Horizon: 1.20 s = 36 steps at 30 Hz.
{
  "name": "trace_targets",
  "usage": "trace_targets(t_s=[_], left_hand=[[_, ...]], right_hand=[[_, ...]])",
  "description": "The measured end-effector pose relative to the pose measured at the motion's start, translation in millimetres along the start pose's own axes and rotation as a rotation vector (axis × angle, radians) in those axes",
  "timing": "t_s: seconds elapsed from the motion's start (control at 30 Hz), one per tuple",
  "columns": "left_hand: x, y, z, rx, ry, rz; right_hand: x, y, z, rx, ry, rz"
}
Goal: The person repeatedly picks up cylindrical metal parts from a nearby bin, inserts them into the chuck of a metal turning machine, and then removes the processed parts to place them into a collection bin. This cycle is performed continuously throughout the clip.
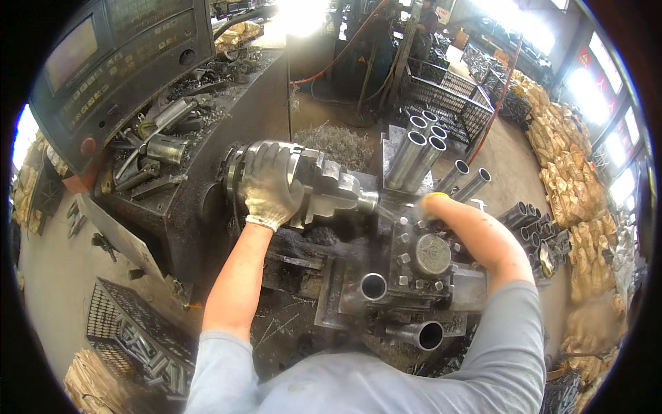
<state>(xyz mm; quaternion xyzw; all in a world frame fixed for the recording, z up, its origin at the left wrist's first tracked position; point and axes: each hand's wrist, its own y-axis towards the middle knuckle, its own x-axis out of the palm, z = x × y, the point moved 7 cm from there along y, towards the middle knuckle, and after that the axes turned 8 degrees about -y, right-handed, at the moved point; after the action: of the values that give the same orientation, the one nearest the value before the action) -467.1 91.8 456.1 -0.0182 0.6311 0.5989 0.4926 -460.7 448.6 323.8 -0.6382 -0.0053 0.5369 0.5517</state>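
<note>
My left hand, in a grey-coated work glove with a pale cuff, lies over the metal chuck of a lathe, its fingers stretched flat along the top. Stepped jaws stand out to the right of it, and a short shiny tube end shows at their centre. My right hand reaches over beyond the bolted tool post; only its yellow glove cuff is plain. Its fingers are hidden and smeared, close to a thin bar that points at the tube end.
Upright steel tubes stand behind the tool post. Two hollow tubes sit at its near side. A control panel rises at left above a ledge of scrap. Crates of metal parts and wrapped stacks lie around.
</note>
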Motion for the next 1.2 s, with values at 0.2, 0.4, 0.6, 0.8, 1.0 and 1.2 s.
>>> trace_targets(t_s=[0.2, 0.4, 0.6, 0.8, 1.0, 1.2], left_hand=[[-7, 1, 4, 0.007, -0.015, 0.021], [-4, 0, 3, -0.033, 0.013, -0.036], [-2, 0, 4, -0.053, 0.030, -0.030], [-2, 1, 8, -0.010, 0.028, -0.012], [-2, -2, 8, -0.015, 0.022, -0.004], [-2, 0, 6, -0.040, 0.065, -0.046]], right_hand=[[-87, -5, 83, 0.439, 0.742, 0.638], [-115, 13, -1, -0.122, 0.710, 0.045], [-159, -76, 72, 0.346, 1.407, 1.270], [-151, -28, -3, 0.229, 0.131, 0.416], [-76, 34, 1, -0.076, 0.671, -0.029], [-69, 52, 20, 0.008, 0.673, 0.003]])
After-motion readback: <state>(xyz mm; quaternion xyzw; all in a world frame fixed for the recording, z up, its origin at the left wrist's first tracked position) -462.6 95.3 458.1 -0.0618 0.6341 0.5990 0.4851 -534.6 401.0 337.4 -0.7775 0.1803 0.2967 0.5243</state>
